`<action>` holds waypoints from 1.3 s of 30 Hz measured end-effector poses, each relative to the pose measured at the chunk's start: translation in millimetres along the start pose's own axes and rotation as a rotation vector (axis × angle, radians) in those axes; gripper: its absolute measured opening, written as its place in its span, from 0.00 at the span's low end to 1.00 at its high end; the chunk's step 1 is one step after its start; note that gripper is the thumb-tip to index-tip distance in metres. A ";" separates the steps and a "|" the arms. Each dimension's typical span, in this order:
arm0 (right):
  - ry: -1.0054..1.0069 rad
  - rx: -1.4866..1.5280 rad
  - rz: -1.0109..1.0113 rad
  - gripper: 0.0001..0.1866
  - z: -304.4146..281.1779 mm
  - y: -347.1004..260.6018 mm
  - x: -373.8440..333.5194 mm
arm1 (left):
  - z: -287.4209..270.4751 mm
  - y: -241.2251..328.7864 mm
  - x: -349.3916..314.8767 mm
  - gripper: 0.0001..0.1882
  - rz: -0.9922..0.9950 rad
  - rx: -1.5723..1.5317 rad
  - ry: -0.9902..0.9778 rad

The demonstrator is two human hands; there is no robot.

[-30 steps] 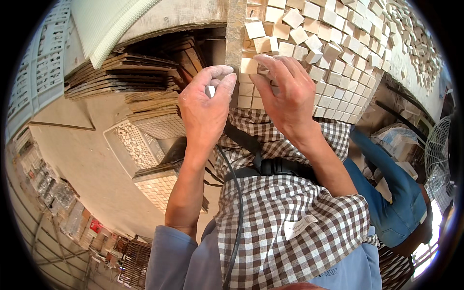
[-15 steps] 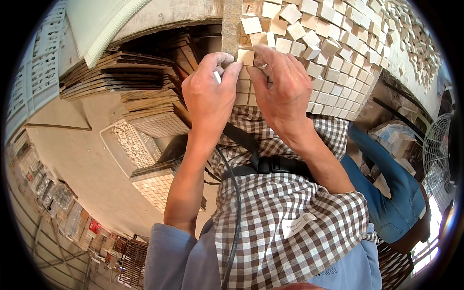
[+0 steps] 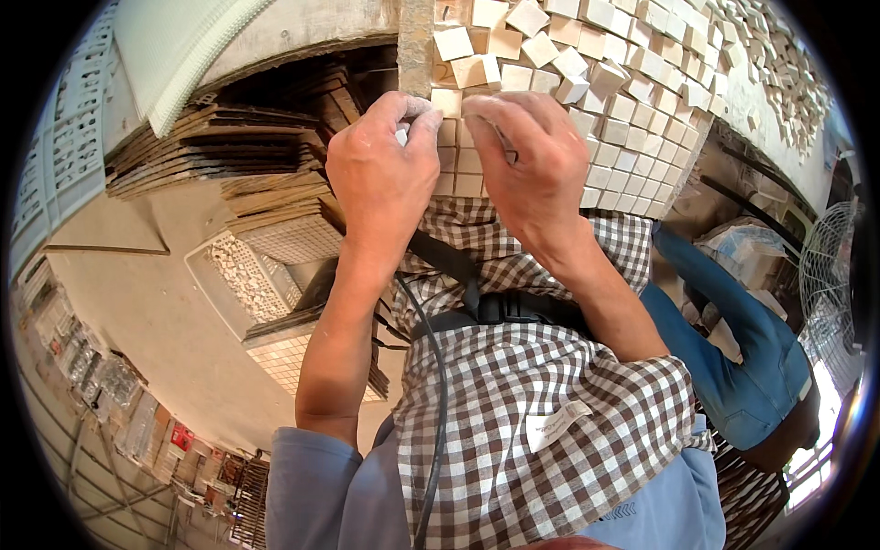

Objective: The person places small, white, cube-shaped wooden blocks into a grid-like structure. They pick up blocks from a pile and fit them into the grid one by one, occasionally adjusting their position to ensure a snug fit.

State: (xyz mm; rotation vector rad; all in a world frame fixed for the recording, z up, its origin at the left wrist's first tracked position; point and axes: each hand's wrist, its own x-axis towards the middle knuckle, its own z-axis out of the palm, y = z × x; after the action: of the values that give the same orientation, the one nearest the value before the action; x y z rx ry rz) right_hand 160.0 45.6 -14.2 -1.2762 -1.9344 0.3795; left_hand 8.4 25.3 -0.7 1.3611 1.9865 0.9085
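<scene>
In the head view, the left hand [image 3: 383,160] curls its fingers around a mostly hidden white piece [image 3: 401,137]. The right hand [image 3: 539,151] arches over the tiles [image 3: 446,159], fingertips narrow; their grip I cannot tell.

White piece [image 3: 401,137] mostly hidden by left hand [image 3: 378,174], pale sheet [image 3: 194,50] cut off

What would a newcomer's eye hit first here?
Probably the two bare hands at top centre, left and right, close together at the edge of a grid of small pale tiles, a white piece in the left one's curled fingers. Next, the brown-and-white checked garment filling the lower middle, and the scatter of loose tiles at upper right.
</scene>
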 end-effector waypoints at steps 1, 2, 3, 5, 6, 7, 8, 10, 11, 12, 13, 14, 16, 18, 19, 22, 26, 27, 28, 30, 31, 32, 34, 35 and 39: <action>0.030 0.015 0.006 0.07 -2.2 -0.1 1.2 | -0.4 0.7 0.5 0.06 0.004 0.010 -0.005; 0.032 0.006 0.027 0.08 -4.9 1.8 2.5 | -0.4 2.3 1.1 0.06 -0.002 0.023 -0.006; 0.037 -0.004 0.050 0.09 -7.1 5.2 3.7 | -0.4 3.7 1.9 0.06 -0.006 0.038 -0.009; 0.051 -0.004 0.068 0.11 -6.5 7.9 6.8 | -0.2 4.0 2.4 0.07 -0.033 0.024 -0.011; 0.061 0.005 0.063 0.12 -5.0 8.4 8.8 | 0.4 4.0 2.4 0.07 -0.055 -0.003 -0.012; 0.071 0.014 0.058 0.13 -4.1 8.3 10.5 | 0.9 4.1 2.6 0.08 -0.077 -0.031 -0.012; 0.061 0.005 0.079 0.13 -4.2 7.4 12.3 | 0.6 4.3 3.4 0.08 -0.095 -0.063 -0.027; 0.038 -0.008 0.117 0.12 -4.2 5.3 15.7 | -1.9 3.9 5.2 0.09 -0.134 -0.126 -0.049; 0.038 0.006 0.155 0.12 -4.0 5.8 16.5 | -1.9 2.7 6.2 0.09 -0.135 -0.129 -0.053; 0.036 0.018 0.194 0.12 -3.8 6.8 16.6 | -1.5 0.6 7.0 0.09 -0.137 -0.133 -0.059; 0.034 0.030 0.234 0.12 -3.6 8.0 16.7 | -1.4 -0.9 7.3 0.10 -0.140 -0.137 -0.065; 0.044 0.012 0.203 0.11 -3.7 10.1 17.0 | -1.8 -1.5 7.1 0.09 -0.142 -0.130 -0.064; 0.066 -0.027 0.135 0.09 -5.4 15.4 17.5 | -1.2 -2.1 6.9 0.09 -0.144 -0.123 -0.060; 0.071 0.129 0.224 0.07 -13.2 9.9 18.1 | -0.4 -3.5 5.0 0.09 -0.088 -0.055 -0.046; 0.073 0.208 0.268 0.06 -17.5 7.0 17.4 | 0.2 -4.3 3.9 0.08 -0.061 -0.020 -0.038; -0.027 0.269 0.377 0.04 -21.0 3.5 6.7 | 5.5 -10.0 1.1 0.08 0.021 -0.047 0.013; -0.091 0.229 0.407 0.05 -19.3 0.7 1.5 | 1.7 -6.3 1.7 0.09 -0.101 -0.069 -0.039; -0.092 0.213 0.401 0.05 -16.5 3.0 0.1 | -0.2 -3.7 1.0 0.09 -0.126 -0.050 -0.050; -0.090 0.225 0.396 0.05 -15.0 5.2 -0.4 | -1.3 -2.2 -0.1 0.10 -0.150 -0.031 -0.061; -0.086 0.249 0.386 0.06 -14.0 8.8 -0.7 | 0.1 -4.6 -4.5 0.08 -0.087 -0.033 0.000; -0.100 0.252 0.395 0.06 -14.9 8.0 -0.1 | 0.6 -5.0 -6.4 0.08 -0.055 -0.033 0.030; -0.114 0.255 0.405 0.06 -16.6 6.3 1.4 | -0.1 -2.9 -7.8 0.08 -0.006 -0.033 0.042; -0.137 0.268 0.439 0.07 -18.8 4.7 3.2 | -0.9 2.1 -10.4 0.10 0.088 -0.034 0.063; -0.143 0.278 0.463 0.07 -20.3 5.2 3.9 | 0.8 3.8 -10.6 0.09 0.072 -0.068 0.049; -0.141 0.349 0.588 0.10 -20.9 11.2 0.4 | 1.5 11.2 -12.8 0.08 -0.050 -0.226 -0.016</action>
State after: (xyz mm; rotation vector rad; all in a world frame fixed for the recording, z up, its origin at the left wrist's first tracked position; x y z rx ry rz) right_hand 182.6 47.7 -7.2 -1.5866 -1.4764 1.0752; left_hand 20.1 16.3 8.1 1.1841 1.8342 1.0598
